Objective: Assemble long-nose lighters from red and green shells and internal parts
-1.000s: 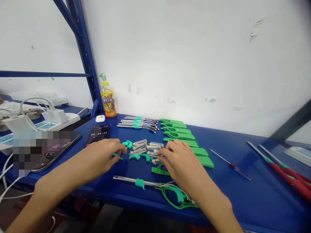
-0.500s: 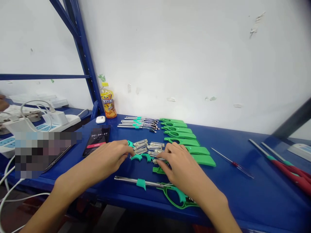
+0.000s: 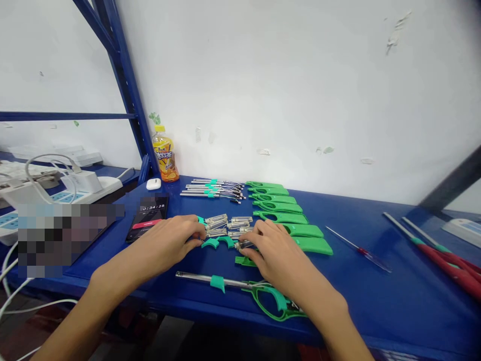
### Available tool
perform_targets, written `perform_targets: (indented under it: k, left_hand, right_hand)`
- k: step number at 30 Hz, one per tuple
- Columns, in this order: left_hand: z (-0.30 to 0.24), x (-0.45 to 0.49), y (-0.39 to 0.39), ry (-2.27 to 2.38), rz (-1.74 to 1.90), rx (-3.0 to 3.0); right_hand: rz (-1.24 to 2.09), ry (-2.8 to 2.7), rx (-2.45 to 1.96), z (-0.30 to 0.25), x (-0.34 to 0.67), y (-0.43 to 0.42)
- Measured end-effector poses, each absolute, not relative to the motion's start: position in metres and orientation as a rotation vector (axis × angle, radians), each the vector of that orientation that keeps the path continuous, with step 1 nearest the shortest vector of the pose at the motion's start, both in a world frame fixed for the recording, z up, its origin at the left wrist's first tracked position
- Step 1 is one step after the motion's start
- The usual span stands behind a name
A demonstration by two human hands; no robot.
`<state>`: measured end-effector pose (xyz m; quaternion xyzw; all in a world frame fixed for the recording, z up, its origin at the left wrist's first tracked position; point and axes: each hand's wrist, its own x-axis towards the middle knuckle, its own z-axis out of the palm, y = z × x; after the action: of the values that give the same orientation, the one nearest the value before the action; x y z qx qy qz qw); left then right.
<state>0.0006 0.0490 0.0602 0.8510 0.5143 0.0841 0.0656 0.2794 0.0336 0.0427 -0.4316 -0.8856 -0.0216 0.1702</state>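
My left hand (image 3: 176, 240) has its fingers pinched together at the left edge of a cluster of clear lighter fuel tanks (image 3: 217, 220); what they hold, if anything, is hidden. Several teal triggers (image 3: 210, 242) lie among the tanks and just in front of them. My right hand (image 3: 271, 245) is closed on one clear fuel tank (image 3: 245, 244) at the cluster's right side. Below it lies an opened lighter with a green half-shell (image 3: 259, 303), a metal tube (image 3: 197, 277) and a teal piece on the tube. A green casing (image 3: 245, 261) is partly covered by my right hand.
Green lighter casings (image 3: 276, 205) form a column behind my right hand. Metal lighter tubes with wires (image 3: 203, 194) lie at the back. A phone (image 3: 148, 215), earphone case (image 3: 154, 184) and drink bottle (image 3: 165, 155) stand left; a screwdriver (image 3: 361, 250) and red-handled tool (image 3: 447, 265) right.
Both hands stay almost in place over the tanks. The tank in my right hand shows more clearly between the fingers. The whole view has shifted slightly.
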Motion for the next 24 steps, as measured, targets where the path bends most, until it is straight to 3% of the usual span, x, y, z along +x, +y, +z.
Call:
perform_targets:
  k: [24]
  left_hand:
    - [0.060,0.008,0.048,1.557,0.235,2.563]
  right_hand:
    - [-0.277,-2.539,-1.147,0.032,0.276,0.046]
